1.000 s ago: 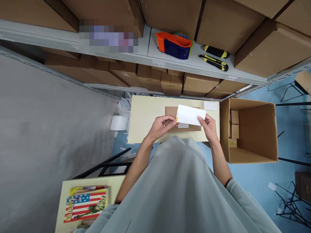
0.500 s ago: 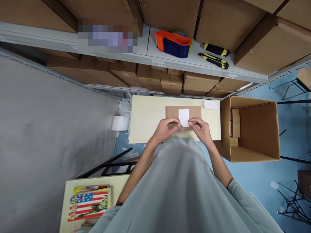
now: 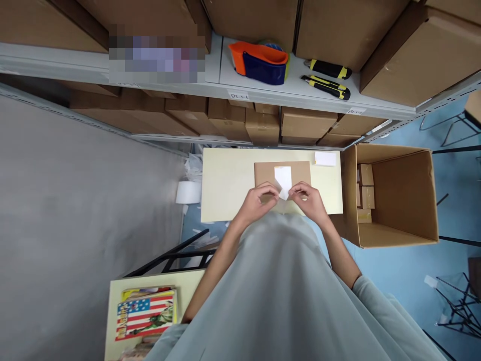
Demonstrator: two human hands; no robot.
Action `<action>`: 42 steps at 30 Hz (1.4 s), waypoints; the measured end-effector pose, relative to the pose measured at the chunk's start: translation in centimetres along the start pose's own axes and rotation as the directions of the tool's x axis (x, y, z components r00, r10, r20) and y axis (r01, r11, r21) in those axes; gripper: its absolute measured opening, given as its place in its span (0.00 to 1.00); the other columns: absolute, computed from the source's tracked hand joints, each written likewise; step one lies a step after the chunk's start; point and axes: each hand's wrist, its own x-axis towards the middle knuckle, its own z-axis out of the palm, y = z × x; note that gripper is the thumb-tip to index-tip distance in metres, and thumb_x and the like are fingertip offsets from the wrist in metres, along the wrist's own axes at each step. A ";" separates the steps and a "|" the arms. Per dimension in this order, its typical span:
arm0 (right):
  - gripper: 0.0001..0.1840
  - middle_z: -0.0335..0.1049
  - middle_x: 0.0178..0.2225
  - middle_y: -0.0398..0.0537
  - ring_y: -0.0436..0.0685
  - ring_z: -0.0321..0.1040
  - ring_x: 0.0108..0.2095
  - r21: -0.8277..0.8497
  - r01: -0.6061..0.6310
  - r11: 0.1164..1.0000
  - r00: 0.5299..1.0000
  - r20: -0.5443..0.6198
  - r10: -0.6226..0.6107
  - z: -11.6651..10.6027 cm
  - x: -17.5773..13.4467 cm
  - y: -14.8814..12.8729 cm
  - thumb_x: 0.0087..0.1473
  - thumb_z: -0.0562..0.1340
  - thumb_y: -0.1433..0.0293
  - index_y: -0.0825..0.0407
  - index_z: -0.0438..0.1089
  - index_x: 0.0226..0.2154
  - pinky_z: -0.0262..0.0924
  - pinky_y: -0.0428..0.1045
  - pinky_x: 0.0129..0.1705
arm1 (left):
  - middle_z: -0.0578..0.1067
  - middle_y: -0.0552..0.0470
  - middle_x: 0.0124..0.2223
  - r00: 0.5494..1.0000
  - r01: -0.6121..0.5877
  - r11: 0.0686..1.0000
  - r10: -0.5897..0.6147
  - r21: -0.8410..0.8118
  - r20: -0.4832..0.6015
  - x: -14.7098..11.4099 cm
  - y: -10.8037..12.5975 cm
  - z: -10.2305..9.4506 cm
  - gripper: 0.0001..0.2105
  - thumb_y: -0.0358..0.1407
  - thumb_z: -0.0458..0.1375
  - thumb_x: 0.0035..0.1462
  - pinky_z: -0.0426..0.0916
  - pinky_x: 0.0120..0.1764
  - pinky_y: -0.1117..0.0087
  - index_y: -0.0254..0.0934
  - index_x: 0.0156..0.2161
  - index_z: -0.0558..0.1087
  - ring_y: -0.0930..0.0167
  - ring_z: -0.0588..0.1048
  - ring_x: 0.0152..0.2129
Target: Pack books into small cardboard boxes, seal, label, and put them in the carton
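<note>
I've got left hand [image 3: 259, 203] and right hand [image 3: 309, 202] narrow, fingertips pinching near end of white label [image 3: 283, 175], over brown box [image 3: 263, 173] on desk [image 3: 227, 185]. Can't tell if label touches box.

My left hand [image 3: 262, 199] could pass leftward over the cream tabletop [image 3: 227, 183]. Rightward stands the open cardboard carton [image 3: 404, 193], and ahead the metal shelf [image 3: 285, 96] blocks
</note>
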 end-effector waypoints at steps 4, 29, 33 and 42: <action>0.07 0.79 0.36 0.46 0.57 0.75 0.39 0.068 -0.094 0.993 0.992 -0.075 0.099 -1.7 0.0 0.9 0.56 0.66 0.62 0.47 0.77 0.32 0.70 0.53 0.44 | 0.78 0.49 0.36 0.997 0.054 0.996 -0.058 -0.065 -0.055 -0.1 -1.1 -0.7 0.06 0.37 0.62 0.62 0.71 0.41 0.66 0.40 0.33 0.77 0.66 0.77 0.36; 0.16 0.78 0.36 0.49 0.61 0.76 0.40 0.042 -0.145 0.989 0.947 -0.282 0.151 3.8 1.8 -2.0 0.57 0.70 0.52 0.48 0.78 0.34 0.72 0.58 0.49 | 0.74 0.56 0.30 0.499 0.157 0.909 -0.411 -0.386 -0.763 -7.3 -9.3 -15.3 0.07 0.42 0.60 0.53 0.79 0.45 0.66 0.40 0.33 0.72 0.72 0.78 0.30; 0.16 0.78 0.35 0.49 0.62 0.77 0.40 0.005 -0.151 0.989 0.950 -0.276 0.146 6.9 2.1 -3.0 0.57 0.70 0.52 0.48 0.78 0.34 0.73 0.59 0.47 | 0.74 0.56 0.30 0.419 0.191 0.934 -0.356 -0.302 -0.835 -8.9 -11.2 -20.9 0.07 0.42 0.58 0.55 0.79 0.45 0.65 0.41 0.34 0.71 0.71 0.79 0.31; 0.16 0.78 0.35 0.48 0.61 0.77 0.39 -0.014 -0.180 0.984 0.953 -0.248 0.171 12.1 2.1 -5.7 0.57 0.70 0.52 0.47 0.78 0.33 0.73 0.58 0.47 | 0.77 0.54 0.32 0.326 0.260 0.934 -0.324 -0.245 -0.888 -7.5 -15.4 -33.2 0.02 0.33 0.55 0.56 0.78 0.45 0.68 0.40 0.36 0.69 0.71 0.81 0.31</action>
